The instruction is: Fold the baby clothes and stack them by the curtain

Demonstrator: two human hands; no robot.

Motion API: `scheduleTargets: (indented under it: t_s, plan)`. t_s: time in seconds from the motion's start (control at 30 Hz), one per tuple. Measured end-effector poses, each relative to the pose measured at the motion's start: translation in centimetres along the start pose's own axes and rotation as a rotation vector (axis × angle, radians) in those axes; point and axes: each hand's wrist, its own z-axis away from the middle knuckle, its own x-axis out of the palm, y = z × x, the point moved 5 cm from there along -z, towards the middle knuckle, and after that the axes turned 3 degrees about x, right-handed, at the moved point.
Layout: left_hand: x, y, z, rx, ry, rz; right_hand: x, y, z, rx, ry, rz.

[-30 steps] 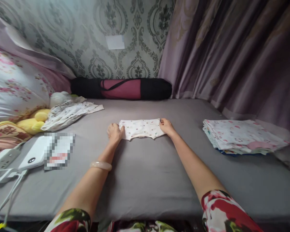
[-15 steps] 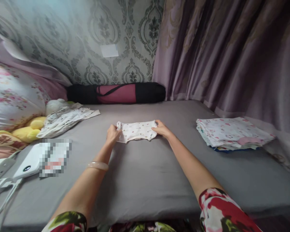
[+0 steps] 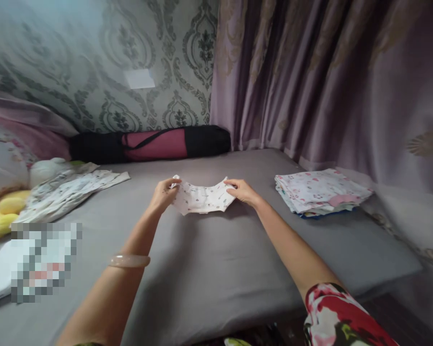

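Observation:
Stretched between my two hands is a small folded baby garment (image 3: pixel 204 198), white with a tiny scattered print. Its top edge sags in the middle, and it looks lifted slightly off the grey bed. My left hand (image 3: pixel 165 193) pinches the upper left corner, thumb in front. At the opposite corner, my right hand (image 3: pixel 242 191) grips the fabric between thumb and fingers. A pale bangle (image 3: pixel 130 261) circles my left wrist. To the right lies a stack of folded clothes (image 3: pixel 321 192), topped by a white piece with pink print.
The grey-sheeted bed (image 3: pixel 209 269) spreads beneath everything. Rumpled white clothes (image 3: pixel 74 190) lie at left beside yellow plush (image 3: pixel 7 211). A white power bank (image 3: pixel 3 269) sits near a blurred-out item. A black and maroon roll bag (image 3: pixel 155 144) rests against the wall; purple curtains (image 3: pixel 296 81) hang right.
Both hands still grip the garment, which has been raised a little; its top edge now dips in the middle. The camera view has turned right.

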Motion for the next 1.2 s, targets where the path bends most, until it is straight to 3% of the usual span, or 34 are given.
scheduleTargets:
  t_s: [0.27,0.57,0.77,0.97,1.2]
  plan:
    - [5.6,6.8,1.3,0.079,-0.24,0.372,-9.4,0.7,4.8,0.03,0.159,0.022]
    - [12.6,16.5,2.6,0.188,-0.365,0.539,-20.4,2.4,10.3,0.083,0.371,-0.123]
    - [18.2,21.9,4.0,0.195,-0.432,0.685,-27.5,3.4,13.3,0.208,0.555,-0.181]
    - [24.6,24.7,5.3,0.174,-0.478,0.771,-33.2,5.0,14.3,0.347,0.668,-0.047]
    - [31.0,25.1,6.5,0.101,-0.483,0.898,-36.9,6.5,12.9,0.451,0.663,0.223]
